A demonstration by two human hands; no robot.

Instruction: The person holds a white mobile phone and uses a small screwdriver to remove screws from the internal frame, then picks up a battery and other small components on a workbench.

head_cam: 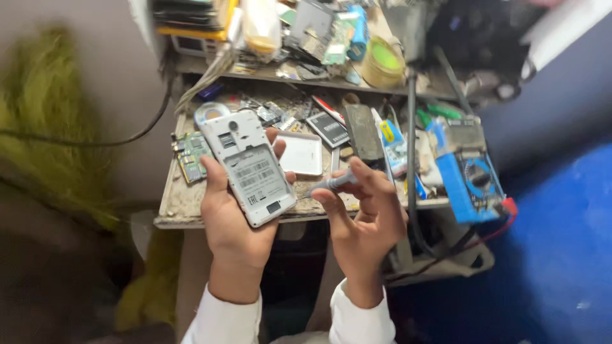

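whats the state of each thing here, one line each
white phone: back cover off, held up in left hand
screwdriver: held in right hand, tip toward phone
blue multimeter: lying flat at bench edge
green circuit board: bare, on bench

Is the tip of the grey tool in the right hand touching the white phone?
Apart. The head view shows workbench surface between the tip of the grey tool in the right hand and the white phone.
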